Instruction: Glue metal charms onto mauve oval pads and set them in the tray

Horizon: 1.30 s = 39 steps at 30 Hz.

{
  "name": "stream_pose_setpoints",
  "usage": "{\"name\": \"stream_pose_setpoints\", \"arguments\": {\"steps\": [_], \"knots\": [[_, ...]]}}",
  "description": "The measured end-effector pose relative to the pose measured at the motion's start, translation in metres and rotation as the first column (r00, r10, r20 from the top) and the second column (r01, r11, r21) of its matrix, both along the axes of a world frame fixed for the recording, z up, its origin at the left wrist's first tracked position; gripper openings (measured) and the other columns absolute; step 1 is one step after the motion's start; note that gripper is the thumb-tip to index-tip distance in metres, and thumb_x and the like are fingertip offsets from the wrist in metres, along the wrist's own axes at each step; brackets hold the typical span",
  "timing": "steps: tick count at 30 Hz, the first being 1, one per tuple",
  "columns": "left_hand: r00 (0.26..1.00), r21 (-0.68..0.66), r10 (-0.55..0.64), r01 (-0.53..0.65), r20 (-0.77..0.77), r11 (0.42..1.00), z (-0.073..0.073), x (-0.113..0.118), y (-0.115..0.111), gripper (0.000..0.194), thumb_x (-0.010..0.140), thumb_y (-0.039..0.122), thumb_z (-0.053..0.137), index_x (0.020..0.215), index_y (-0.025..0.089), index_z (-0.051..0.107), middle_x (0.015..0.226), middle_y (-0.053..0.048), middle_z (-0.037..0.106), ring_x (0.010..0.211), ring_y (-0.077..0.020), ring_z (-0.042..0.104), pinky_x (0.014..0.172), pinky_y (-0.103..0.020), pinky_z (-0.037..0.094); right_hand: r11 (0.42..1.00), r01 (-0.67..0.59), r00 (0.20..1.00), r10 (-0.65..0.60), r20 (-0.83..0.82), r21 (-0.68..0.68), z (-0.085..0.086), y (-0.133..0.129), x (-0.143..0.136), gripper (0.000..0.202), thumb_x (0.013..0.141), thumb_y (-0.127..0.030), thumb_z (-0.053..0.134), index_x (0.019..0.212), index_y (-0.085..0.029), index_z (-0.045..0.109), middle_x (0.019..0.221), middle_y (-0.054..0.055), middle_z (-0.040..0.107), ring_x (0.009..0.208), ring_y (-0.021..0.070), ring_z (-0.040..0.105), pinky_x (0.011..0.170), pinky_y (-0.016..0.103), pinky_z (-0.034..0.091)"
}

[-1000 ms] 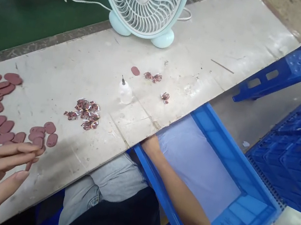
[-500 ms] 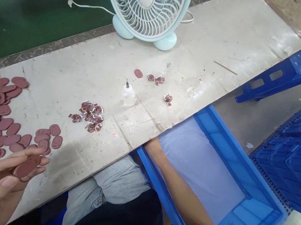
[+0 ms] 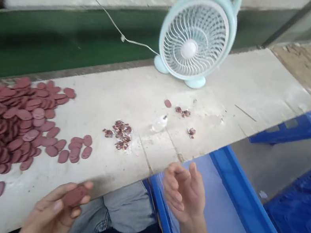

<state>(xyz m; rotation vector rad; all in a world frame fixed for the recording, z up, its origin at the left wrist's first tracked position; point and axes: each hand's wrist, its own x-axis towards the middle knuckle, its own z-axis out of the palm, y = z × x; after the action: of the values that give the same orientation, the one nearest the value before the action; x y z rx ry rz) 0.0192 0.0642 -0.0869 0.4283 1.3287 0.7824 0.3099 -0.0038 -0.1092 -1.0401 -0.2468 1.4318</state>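
Observation:
My left hand [image 3: 58, 207] holds a reddish-brown oval piece [image 3: 74, 195] between thumb and fingers, over the table's front edge. With fingers apart and curved, my right hand [image 3: 184, 192] is raised above the near end of the blue crate and holds nothing. A large pile of similar oval pieces [image 3: 23, 115] covers the left of the table. Small brown-and-white pieces [image 3: 121, 132] lie in a cluster at the middle. A clear bottle with a dark tip [image 3: 160, 123] is to their right, near a single oval piece [image 3: 167, 103].
A pale blue fan [image 3: 189, 49] stands at the back of the white table [image 3: 112, 89], its cord running left. The blue crate [image 3: 240, 179], lined with a pale sheet, sits below the front edge. Blue stool [image 3: 300, 128] and stacked blue crates [image 3: 304, 211] are at right.
My right hand has come up from under the table edge into view. My left hand has moved right with the oval piece. The camera view has shifted, showing more of the table's left and back.

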Motion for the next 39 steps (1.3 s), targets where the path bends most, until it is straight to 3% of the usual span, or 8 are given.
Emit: {"name": "stream_pose_setpoints", "arguments": {"steps": [3, 10, 15, 19, 23, 28, 32, 39], "knots": [[0.986, -0.025, 0.018, -0.014, 0.169, 1.000, 0.013, 0.033, 0.004, 0.034, 0.057, 0.029, 0.096, 0.087, 0.023, 0.081, 0.105, -0.010, 0.082, 0.080, -0.0210, 0.079, 0.058, -0.016, 0.058, 0.989, -0.020, 0.881, 0.086, -0.466, 0.144, 0.004, 0.055, -0.023, 0.074, 0.091, -0.077, 0.042, 0.119, -0.013, 0.068, 0.082, 0.001, 0.056, 0.047, 0.0034, 0.033, 0.026, 0.006, 0.022], [0.884, -0.004, -0.045, 0.053, 0.466, 0.999, -0.004, 0.032, 0.006, 0.021, 0.079, 0.023, 0.084, 0.099, 0.020, 0.080, 0.111, -0.013, 0.080, 0.090, -0.0208, 0.078, 0.067, -0.018, 0.059, 0.953, 0.212, 0.751, -0.016, -0.660, 0.218, 0.005, 0.120, -0.016, 0.041, 0.100, -0.050, 0.051, 0.109, -0.012, 0.065, 0.069, -0.006, 0.052, 0.048, 0.0016, 0.046, 0.037, 0.000, 0.038], [0.806, 0.006, -0.064, 0.075, 0.589, 0.997, -0.020, 0.030, 0.003, 0.021, 0.086, 0.021, 0.075, 0.107, 0.018, 0.078, 0.118, -0.015, 0.078, 0.099, -0.0226, 0.077, 0.072, -0.020, 0.059, 0.983, 0.100, 0.974, -0.066, -0.217, 0.151, 0.023, 0.089, -0.038, 0.030, 0.088, -0.045, 0.067, 0.104, -0.020, 0.067, 0.063, -0.006, 0.055, 0.039, 0.0041, 0.044, 0.033, 0.010, 0.040], [0.771, -0.012, -0.061, 0.089, 0.634, 0.996, -0.021, 0.030, 0.005, 0.033, 0.081, 0.015, 0.079, 0.114, 0.020, 0.077, 0.121, -0.011, 0.077, 0.104, -0.0213, 0.075, 0.076, -0.018, 0.058, 0.994, 0.009, 0.988, -0.026, 0.150, 0.113, 0.030, 0.059, -0.075, 0.038, 0.081, -0.057, 0.074, 0.099, -0.024, 0.066, 0.062, -0.004, 0.057, 0.037, 0.0090, 0.049, 0.030, 0.018, 0.041], [0.744, 0.040, -0.065, 0.051, 0.666, 0.998, -0.021, 0.027, 0.008, 0.037, 0.072, 0.014, 0.086, 0.109, 0.020, 0.079, 0.114, -0.009, 0.080, 0.103, -0.0200, 0.075, 0.089, -0.023, 0.057, 0.999, -0.008, 0.984, 0.003, 0.179, 0.031, 0.028, 0.053, -0.096, 0.038, 0.084, -0.060, 0.069, 0.101, -0.027, 0.062, 0.062, -0.005, 0.055, 0.037, 0.0104, 0.049, 0.030, 0.020, 0.041], [0.751, 0.115, -0.146, 0.093, 0.644, 0.989, -0.025, 0.021, 0.011, 0.039, 0.075, 0.016, 0.084, 0.112, 0.027, 0.077, 0.108, -0.006, 0.078, 0.082, -0.0211, 0.077, 0.051, -0.021, 0.060, 0.999, -0.030, 0.980, 0.026, 0.196, 0.014, 0.028, 0.060, -0.096, 0.037, 0.084, -0.062, 0.068, 0.100, -0.029, 0.062, 0.062, -0.005, 0.054, 0.036, 0.0103, 0.047, 0.029, 0.020, 0.040], [0.781, 0.197, -0.216, 0.122, 0.585, 0.973, -0.025, 0.019, 0.013, 0.036, 0.078, 0.016, 0.082, 0.113, 0.027, 0.077, 0.095, -0.006, 0.079, 0.087, -0.0210, 0.076, 0.059, -0.021, 0.060, 0.996, -0.041, 0.961, 0.019, 0.274, 0.074, 0.032, 0.060, -0.095, 0.034, 0.085, -0.058, 0.069, 0.102, -0.029, 0.062, 0.061, -0.004, 0.054, 0.038, 0.0129, 0.051, 0.032, 0.023, 0.043], [0.760, 0.051, -0.030, -0.004, 0.649, 0.999, -0.024, 0.025, 0.011, 0.017, 0.082, 0.025, 0.081, 0.099, 0.028, 0.080, 0.104, -0.006, 0.082, 0.092, -0.0195, 0.077, 0.062, -0.019, 0.058, 0.998, -0.006, 0.939, -0.015, 0.345, 0.060, 0.049, 0.054, -0.116, 0.046, 0.076, -0.064, 0.076, 0.110, -0.036, 0.064, 0.070, -0.002, 0.057, 0.049, 0.0169, 0.056, 0.039, 0.028, 0.043]]}}
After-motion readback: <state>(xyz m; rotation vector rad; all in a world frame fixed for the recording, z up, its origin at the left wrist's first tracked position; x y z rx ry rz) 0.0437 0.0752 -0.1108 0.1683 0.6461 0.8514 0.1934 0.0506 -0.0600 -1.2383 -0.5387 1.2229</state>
